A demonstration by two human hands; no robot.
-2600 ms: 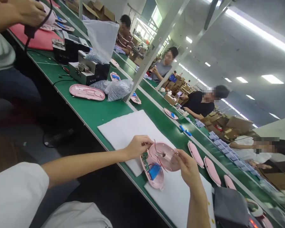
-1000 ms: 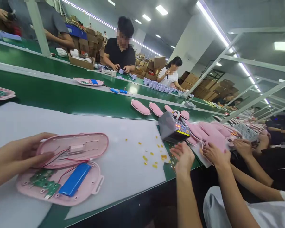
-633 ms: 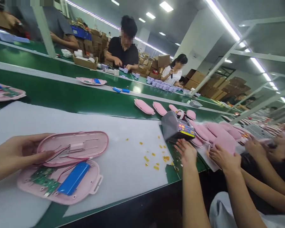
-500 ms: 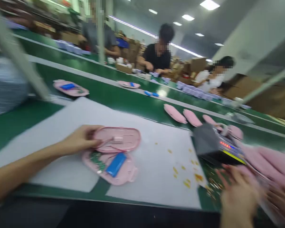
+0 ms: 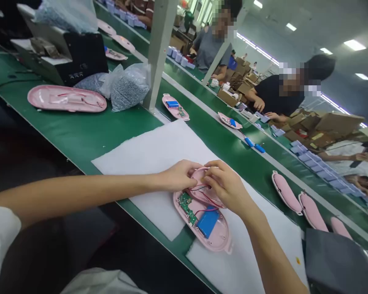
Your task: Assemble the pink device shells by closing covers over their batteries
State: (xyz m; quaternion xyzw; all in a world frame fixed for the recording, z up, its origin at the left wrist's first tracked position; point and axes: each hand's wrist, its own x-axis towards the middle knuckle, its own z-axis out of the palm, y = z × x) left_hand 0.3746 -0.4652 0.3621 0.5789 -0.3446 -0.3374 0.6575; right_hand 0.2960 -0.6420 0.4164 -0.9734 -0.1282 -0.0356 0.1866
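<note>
My left hand (image 5: 181, 176) is closed on the near left end of a pink plastic shell half (image 5: 200, 194), thumb inside it. From the other side, my right hand (image 5: 226, 183) curls its fingers over the same half; its fingertips cover part of the inside. Thin red and black wires run there. Overlapped by this half, a second pink shell half (image 5: 222, 239) lies open on the white foam sheet (image 5: 153, 149). It contains a green circuit board (image 5: 187, 208) and a blue battery pack (image 5: 207, 221), with red wires joining the two halves.
A long pink shell half (image 5: 67, 99) rests at left beside plastic bags (image 5: 130, 87) and a black machine (image 5: 86, 55). A metal post (image 5: 162, 49) rises behind the foam. More pink shells (image 5: 286, 192) lie at right near a grey box (image 5: 340, 261). Co-workers sit across the line.
My right hand has come from the loose parts at the right to the pink shell half in my left hand. The view has swung left and tilted.
</note>
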